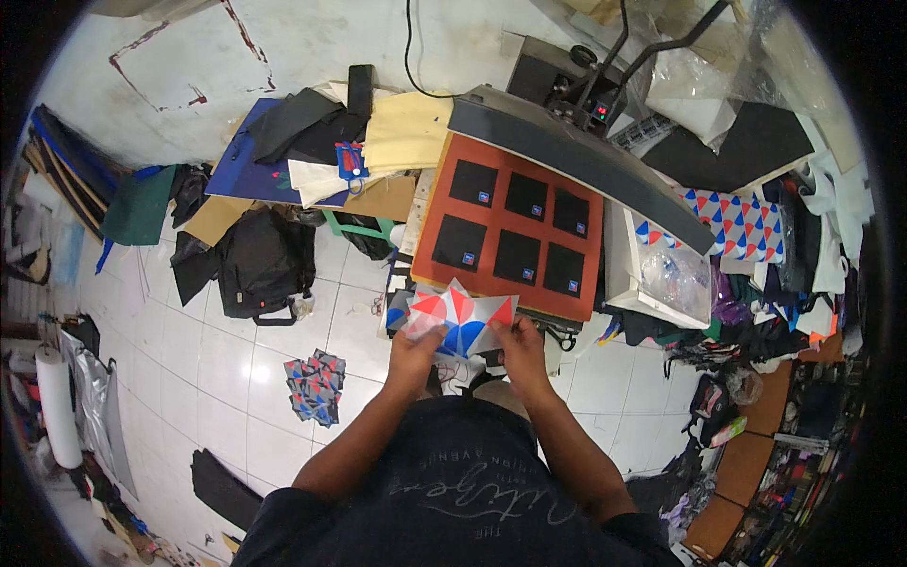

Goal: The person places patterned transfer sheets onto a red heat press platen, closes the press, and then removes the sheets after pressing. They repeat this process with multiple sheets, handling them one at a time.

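In front of my body I hold thin grey-white sheets with red and blue shapes (463,323), fanned over one another. My left hand (413,361) pinches their left side, thumb on top, and my right hand (522,352) grips their right edge. Just beyond them lies the orange-red pad (491,222) of a heat press. Several black fabric squares (460,243) lie on the pad in two rows, each with a small blue and red mark near one corner. The dark upper plate (576,156) of the press is raised and slanted at the pad's far right side.
A pile of patterned pieces (316,387) lies on the tiled floor at left, with a black bag (266,265) beyond it. Yellow cloth (406,132) sits left of the press. A white box (657,269) and a patterned sheet (732,225) stand at right, near heaped fabric.
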